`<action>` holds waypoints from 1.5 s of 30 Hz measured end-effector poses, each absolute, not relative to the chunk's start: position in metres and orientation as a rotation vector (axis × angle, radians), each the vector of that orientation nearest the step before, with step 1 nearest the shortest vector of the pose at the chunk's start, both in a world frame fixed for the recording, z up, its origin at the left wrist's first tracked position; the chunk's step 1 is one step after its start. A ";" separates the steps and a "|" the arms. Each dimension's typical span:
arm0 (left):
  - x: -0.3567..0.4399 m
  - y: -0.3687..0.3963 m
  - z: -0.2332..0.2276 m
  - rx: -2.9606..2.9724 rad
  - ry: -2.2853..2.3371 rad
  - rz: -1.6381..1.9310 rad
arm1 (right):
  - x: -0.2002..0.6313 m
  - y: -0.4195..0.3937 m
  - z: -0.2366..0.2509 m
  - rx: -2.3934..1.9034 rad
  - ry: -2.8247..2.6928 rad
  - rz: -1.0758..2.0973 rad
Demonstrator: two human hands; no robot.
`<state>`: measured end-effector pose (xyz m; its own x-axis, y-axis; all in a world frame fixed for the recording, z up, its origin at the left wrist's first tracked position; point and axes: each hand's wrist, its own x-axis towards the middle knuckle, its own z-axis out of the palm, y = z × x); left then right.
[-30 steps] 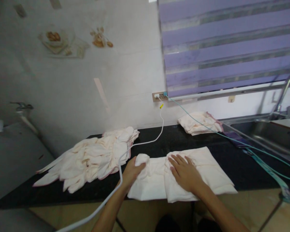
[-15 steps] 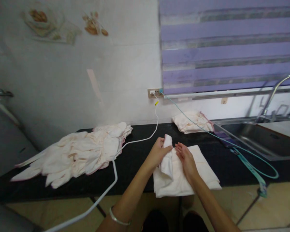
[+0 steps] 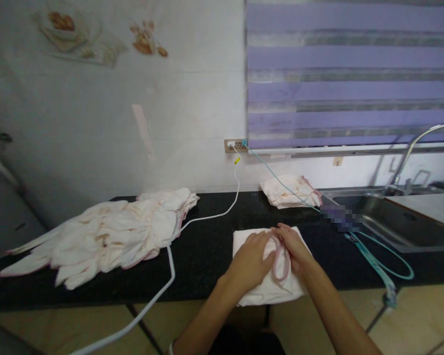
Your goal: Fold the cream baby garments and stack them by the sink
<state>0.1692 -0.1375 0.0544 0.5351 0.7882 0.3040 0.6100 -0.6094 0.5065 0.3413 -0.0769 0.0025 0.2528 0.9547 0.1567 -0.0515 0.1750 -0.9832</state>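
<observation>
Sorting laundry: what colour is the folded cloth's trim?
Pink trim on cream cloth; head view.

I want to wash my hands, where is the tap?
In the head view, the tap arches over the sink at the far right, below the purple blind.

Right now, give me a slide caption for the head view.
Both hands, left hand and right hand, press a folded cream cloth on the black counter.

Head view: single camera, worn high, aimed forward and down.
The black counter (image 3: pixel 207 246) is seen from its near edge, close by, with the forearms entering from the bottom. The wall (image 3: pixel 114 123), the purple blind (image 3: pixel 351 74) and the sink (image 3: pixel 399 222) at far right are faced. No second view is supplied.
</observation>
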 end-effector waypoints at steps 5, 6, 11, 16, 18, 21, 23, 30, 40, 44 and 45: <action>0.170 -0.147 0.002 2.622 1.373 0.547 | 0.344 -0.111 0.054 -1.348 -1.428 0.193; 0.173 -0.148 -0.004 2.641 1.387 0.571 | 0.339 -0.122 0.061 -1.301 -1.538 0.081; 0.181 -0.157 0.003 2.794 1.324 0.542 | 0.303 -0.156 0.042 -1.294 -2.044 0.115; 0.178 -0.160 0.010 2.784 1.344 0.527 | 0.313 -0.146 0.001 -1.415 -2.237 0.026; 0.174 -0.156 0.005 2.739 1.346 0.527 | 0.327 -0.142 -0.003 -1.484 -2.256 -0.067; 0.168 -0.151 -0.001 2.649 1.352 0.538 | 0.352 -0.138 -0.007 -1.664 -2.194 -0.136; 0.165 -0.149 -0.003 2.619 1.320 0.556 | 0.368 -0.135 -0.014 -1.779 -2.105 -0.128; 0.132 -0.136 0.024 2.298 1.791 1.033 | 0.396 -0.127 -0.033 -1.897 -1.736 0.007; 0.119 -0.121 0.021 2.103 1.891 0.760 | 0.405 -0.120 0.003 -1.933 -1.559 0.622; 0.140 -0.122 0.011 2.049 1.719 0.894 | 0.400 -0.111 0.000 -1.631 -1.640 0.673; 0.143 -0.120 0.011 1.977 1.643 0.985 | 0.400 -0.109 0.000 -1.560 -1.656 0.646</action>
